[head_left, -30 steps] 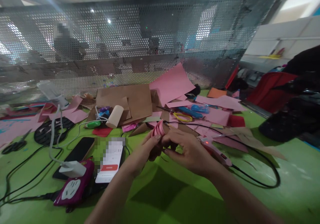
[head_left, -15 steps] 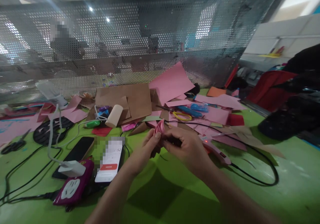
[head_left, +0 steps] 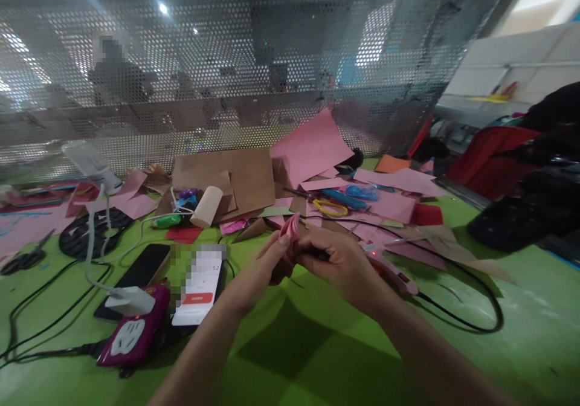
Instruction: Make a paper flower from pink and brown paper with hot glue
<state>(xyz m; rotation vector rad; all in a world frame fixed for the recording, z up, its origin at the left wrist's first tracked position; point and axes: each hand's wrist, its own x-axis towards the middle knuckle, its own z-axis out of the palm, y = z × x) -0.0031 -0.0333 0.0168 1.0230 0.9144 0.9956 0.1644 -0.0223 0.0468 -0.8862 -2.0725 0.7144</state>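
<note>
Between my two hands, above the green table, is a small piece of folded pink paper (head_left: 290, 229). My left hand (head_left: 270, 260) is closed on its lower left, with the thumb pressed against the paper. From the right, my right hand (head_left: 333, 261) pinches at the paper's side, its fingers curled; the fingertips are partly hidden. The paper's lower part is hidden behind the hands. Just beyond the right hand lies a pink glue gun (head_left: 393, 273) with a small red light lit.
Pink paper sheets (head_left: 312, 146), brown cardboard (head_left: 247, 179), yellow-handled scissors (head_left: 330, 207) and a cardboard tube (head_left: 207, 207) lie at the back. On the left are a lit phone (head_left: 197, 291), a dark phone (head_left: 140, 273), a purple power strip (head_left: 136, 339), cables and black scissors (head_left: 28, 258). A perforated metal screen (head_left: 203, 92) stands behind.
The pink paper's folds, fanned in several layers before, now look more closed up and pointed at the top. Both hands stay almost in place, their fingers shifting slightly.
</note>
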